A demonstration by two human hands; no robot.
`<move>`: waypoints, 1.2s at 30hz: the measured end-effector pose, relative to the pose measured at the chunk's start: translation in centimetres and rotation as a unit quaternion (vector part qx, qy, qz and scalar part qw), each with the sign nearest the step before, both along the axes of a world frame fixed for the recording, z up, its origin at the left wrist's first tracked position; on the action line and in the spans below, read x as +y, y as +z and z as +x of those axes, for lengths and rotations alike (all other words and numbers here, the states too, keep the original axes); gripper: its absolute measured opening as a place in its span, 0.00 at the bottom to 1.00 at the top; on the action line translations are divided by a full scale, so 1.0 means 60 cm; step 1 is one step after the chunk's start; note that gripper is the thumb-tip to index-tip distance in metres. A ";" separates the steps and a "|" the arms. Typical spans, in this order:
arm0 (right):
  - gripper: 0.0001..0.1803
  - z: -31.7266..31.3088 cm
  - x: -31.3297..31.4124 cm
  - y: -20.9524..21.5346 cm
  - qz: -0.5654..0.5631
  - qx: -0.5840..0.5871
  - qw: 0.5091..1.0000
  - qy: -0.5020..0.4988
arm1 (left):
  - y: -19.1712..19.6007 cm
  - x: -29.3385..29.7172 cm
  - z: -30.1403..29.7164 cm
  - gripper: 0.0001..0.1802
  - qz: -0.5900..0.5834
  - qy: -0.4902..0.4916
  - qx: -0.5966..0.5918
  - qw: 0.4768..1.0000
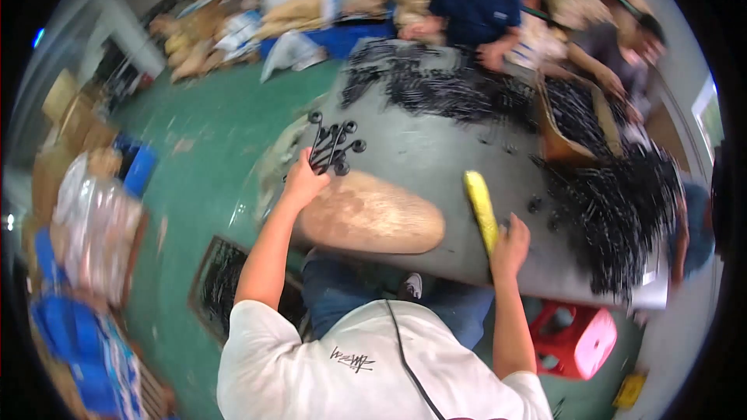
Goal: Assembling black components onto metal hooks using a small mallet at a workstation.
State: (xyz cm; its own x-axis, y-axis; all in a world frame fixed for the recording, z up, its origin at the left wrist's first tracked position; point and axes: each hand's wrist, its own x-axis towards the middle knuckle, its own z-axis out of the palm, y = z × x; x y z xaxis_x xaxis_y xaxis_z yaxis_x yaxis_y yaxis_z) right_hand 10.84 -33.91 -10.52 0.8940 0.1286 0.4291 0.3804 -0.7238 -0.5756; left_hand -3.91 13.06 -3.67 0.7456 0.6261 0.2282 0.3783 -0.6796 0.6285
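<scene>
— Which way does the yellow tool point(482, 210) run?

— Its long axis runs away from the person, tipped a little left at the far end. The right hand point(510, 249) is clenched round its near end, on the grey table point(436, 155).

— And the left hand point(303, 184)?

— It grips a black branched plastic piece point(334, 146) at the table's left edge (its fingers are hard to make out). Heaps of black parts point(615, 210) blur together. The floor point(210, 132) is green, and a red stool point(576, 340) stands below.
</scene>
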 end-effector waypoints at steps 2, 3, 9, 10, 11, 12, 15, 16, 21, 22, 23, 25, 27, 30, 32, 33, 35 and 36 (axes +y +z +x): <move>0.22 -0.007 0.000 0.001 -0.042 -0.015 0.999 -0.004 | 0.014 0.016 -0.098 0.42 -0.061 0.057 -0.042 0.996; 0.22 -0.015 -0.008 0.006 -0.008 -0.007 1.000 -0.002 | 0.032 0.005 -0.142 0.42 -0.045 0.100 -0.046 0.993; 0.21 0.020 -0.049 -0.026 -0.099 -0.061 0.993 0.022 | -0.036 0.010 -0.412 0.44 -0.083 0.412 0.064 0.905; 0.21 0.019 -0.040 -0.022 -0.099 -0.042 0.994 0.023 | -0.066 0.007 -0.454 0.44 -0.112 0.447 0.076 0.885; 0.21 0.012 -0.034 -0.017 -0.100 -0.023 0.995 0.015 | -0.091 0.001 -0.493 0.45 -0.140 0.473 0.087 0.866; 0.21 0.013 -0.032 -0.018 -0.102 -0.023 0.994 0.023 | -0.115 -0.007 -0.524 0.46 -0.178 0.498 0.084 0.844; 0.21 0.028 -0.043 -0.026 -0.126 -0.023 0.992 0.011 | -0.189 -0.014 -0.586 0.46 -0.259 0.548 0.109 0.788; 0.21 0.036 -0.050 -0.031 -0.130 -0.029 0.991 0.010 | -0.209 -0.005 -0.597 0.46 -0.260 0.547 0.109 0.788; 0.21 0.038 -0.054 -0.029 -0.155 -0.049 0.987 0.009 | -0.253 0.051 -0.644 0.49 -0.318 0.594 0.019 0.739; 0.21 0.038 -0.057 -0.031 -0.159 -0.049 0.986 0.004 | -0.245 0.067 -0.644 0.50 -0.320 0.594 0.007 0.738; 0.21 0.038 -0.055 -0.033 -0.149 -0.047 0.988 0.008 | -0.240 0.082 -0.644 0.49 -0.276 0.624 0.031 0.730; 0.21 0.038 -0.059 -0.034 -0.141 -0.044 0.989 0.011 | -0.231 0.109 -0.630 0.44 -0.214 0.653 0.032 0.726; 0.21 0.035 -0.056 -0.040 -0.143 -0.054 0.988 0.010 | -0.220 0.123 -0.613 0.38 -0.078 0.623 -0.015 0.778; 0.21 0.026 -0.057 -0.034 -0.130 -0.041 0.991 -0.014 | -0.212 0.119 -0.498 0.24 0.008 0.520 -0.084 0.850; 0.21 0.039 -0.072 -0.028 -0.121 -0.022 0.992 -0.008 | -0.207 0.075 -0.361 0.24 -0.005 0.407 -0.134 0.903; 0.20 0.039 -0.076 -0.023 -0.108 0.000 0.994 0.009 | -0.202 0.053 -0.316 0.23 0.042 0.335 -0.154 0.929; 0.18 -0.009 -0.019 -0.005 -0.161 -0.033 0.986 -0.019 | -0.151 -0.018 -0.237 0.24 0.016 0.258 -0.201 0.945; 0.18 -0.008 -0.047 0.021 -0.113 -0.002 0.993 -0.039 | -0.116 -0.070 -0.163 0.25 0.006 0.198 -0.208 0.958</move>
State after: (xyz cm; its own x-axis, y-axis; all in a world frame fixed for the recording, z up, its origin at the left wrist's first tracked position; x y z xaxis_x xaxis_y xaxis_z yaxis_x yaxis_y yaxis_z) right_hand 10.35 -36.74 -9.23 0.9035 0.1532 0.4003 0.3207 -0.8613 -0.3941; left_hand -13.71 8.89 -10.61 0.2932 0.8363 0.4633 0.3273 -0.5431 0.7732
